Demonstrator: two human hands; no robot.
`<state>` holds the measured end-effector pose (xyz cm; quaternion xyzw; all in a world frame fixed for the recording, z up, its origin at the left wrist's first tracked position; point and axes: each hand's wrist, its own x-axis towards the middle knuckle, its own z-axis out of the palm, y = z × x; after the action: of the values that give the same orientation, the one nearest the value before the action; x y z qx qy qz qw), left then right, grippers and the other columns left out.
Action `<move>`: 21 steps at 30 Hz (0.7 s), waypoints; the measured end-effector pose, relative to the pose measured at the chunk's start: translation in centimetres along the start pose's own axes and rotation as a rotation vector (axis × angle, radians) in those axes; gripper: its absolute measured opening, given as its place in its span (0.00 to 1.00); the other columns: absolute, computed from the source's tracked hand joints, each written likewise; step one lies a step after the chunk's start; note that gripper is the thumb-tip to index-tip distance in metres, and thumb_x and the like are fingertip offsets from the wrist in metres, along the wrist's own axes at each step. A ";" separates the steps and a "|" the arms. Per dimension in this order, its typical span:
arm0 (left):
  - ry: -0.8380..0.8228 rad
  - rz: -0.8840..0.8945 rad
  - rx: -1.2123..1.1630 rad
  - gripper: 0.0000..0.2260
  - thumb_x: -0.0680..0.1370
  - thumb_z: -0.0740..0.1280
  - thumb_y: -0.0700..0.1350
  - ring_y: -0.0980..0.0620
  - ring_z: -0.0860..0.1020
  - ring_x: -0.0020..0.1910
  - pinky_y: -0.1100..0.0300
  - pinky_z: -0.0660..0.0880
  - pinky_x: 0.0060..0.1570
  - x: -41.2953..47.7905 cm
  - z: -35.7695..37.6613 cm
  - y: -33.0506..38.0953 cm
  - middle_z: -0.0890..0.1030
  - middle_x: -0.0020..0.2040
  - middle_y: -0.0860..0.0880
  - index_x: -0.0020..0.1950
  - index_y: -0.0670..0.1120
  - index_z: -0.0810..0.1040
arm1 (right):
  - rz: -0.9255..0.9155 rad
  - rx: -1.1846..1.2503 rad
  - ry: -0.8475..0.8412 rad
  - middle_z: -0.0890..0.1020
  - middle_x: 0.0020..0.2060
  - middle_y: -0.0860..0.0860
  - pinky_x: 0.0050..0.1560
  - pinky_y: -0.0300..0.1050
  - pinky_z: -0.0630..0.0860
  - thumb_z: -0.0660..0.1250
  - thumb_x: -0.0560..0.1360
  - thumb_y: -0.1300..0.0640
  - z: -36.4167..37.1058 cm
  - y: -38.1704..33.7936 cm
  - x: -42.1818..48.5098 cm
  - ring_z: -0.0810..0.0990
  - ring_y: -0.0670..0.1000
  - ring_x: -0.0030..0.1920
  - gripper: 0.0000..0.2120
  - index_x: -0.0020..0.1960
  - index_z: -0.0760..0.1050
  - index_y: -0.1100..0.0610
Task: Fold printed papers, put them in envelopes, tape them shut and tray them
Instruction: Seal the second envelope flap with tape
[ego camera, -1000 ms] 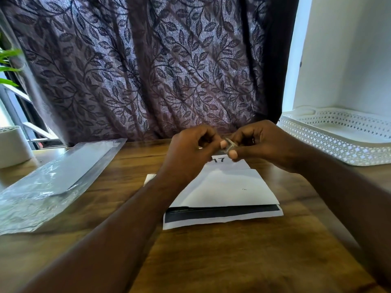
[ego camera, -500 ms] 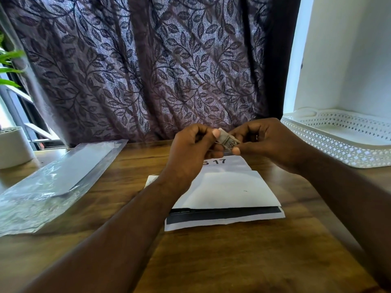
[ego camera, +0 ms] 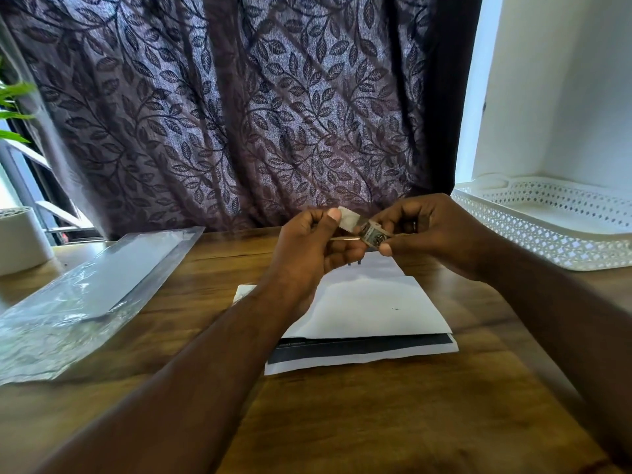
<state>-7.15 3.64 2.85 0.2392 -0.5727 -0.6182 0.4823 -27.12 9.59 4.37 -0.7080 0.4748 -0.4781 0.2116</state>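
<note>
Behind the wooden table (ego camera: 376, 422) hangs a dark curtain (ego camera: 239, 114) with a leaf pattern. On the left side of the table lies a clear plastic sleeve (ego camera: 85, 302), and at the right stands a white perforated tray (ego camera: 554, 234). In the middle, below your hands, the white envelope (ego camera: 369, 350) lies flat, with a dark strip along the edge nearest you. Your hands are close together above it. Your right hand (ego camera: 434, 234) grips a small tape roll (ego camera: 374, 236), and your left hand (ego camera: 307, 248) pinches the free tape end (ego camera: 348, 220) with its toothed edge.
</note>
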 end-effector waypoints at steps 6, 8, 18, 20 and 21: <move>0.008 -0.006 0.093 0.11 0.84 0.62 0.49 0.46 0.86 0.44 0.54 0.83 0.38 -0.2 -0.1 0.1 0.87 0.49 0.45 0.58 0.43 0.77 | 0.036 -0.078 0.045 0.85 0.46 0.62 0.46 0.49 0.79 0.79 0.66 0.65 -0.3 0.5 0.1 0.82 0.59 0.43 0.08 0.42 0.81 0.62; 0.013 0.031 0.215 0.11 0.83 0.63 0.50 0.46 0.86 0.42 0.53 0.82 0.37 -0.2 -0.2 -0.3 0.86 0.49 0.46 0.56 0.43 0.76 | 0.083 -0.138 0.048 0.85 0.42 0.61 0.43 0.42 0.77 0.80 0.66 0.64 -0.5 0.8 0.1 0.80 0.53 0.40 0.09 0.43 0.81 0.63; -0.126 0.157 0.600 0.09 0.81 0.66 0.51 0.50 0.78 0.27 0.61 0.74 0.25 0.0 1.1 -1.6 0.83 0.33 0.46 0.49 0.45 0.76 | 0.345 -0.584 0.031 0.83 0.49 0.51 0.51 0.52 0.80 0.82 0.64 0.61 -3.5 2.6 0.3 0.82 0.53 0.49 0.24 0.56 0.77 0.53; -0.188 0.167 0.606 0.08 0.81 0.66 0.50 0.48 0.80 0.29 0.60 0.76 0.27 0.1 1.4 -1.9 0.83 0.34 0.46 0.49 0.45 0.76 | 0.432 -0.673 0.045 0.82 0.53 0.53 0.51 0.50 0.79 0.82 0.64 0.60 -5.1 3.2 -0.1 0.81 0.54 0.51 0.29 0.62 0.76 0.54; -0.221 0.166 0.607 0.07 0.81 0.66 0.49 0.47 0.81 0.30 0.59 0.77 0.28 0.1 1.5 -2.0 0.83 0.35 0.45 0.50 0.45 0.76 | 0.484 -0.737 0.049 0.82 0.55 0.53 0.52 0.50 0.79 0.82 0.63 0.60 -6.0 3.6 -0.4 0.81 0.55 0.53 0.30 0.64 0.77 0.55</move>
<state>-9.14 4.01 1.32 0.2559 -0.7970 -0.4004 0.3727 -34.12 9.22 4.25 -0.5929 0.7707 -0.2303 0.0397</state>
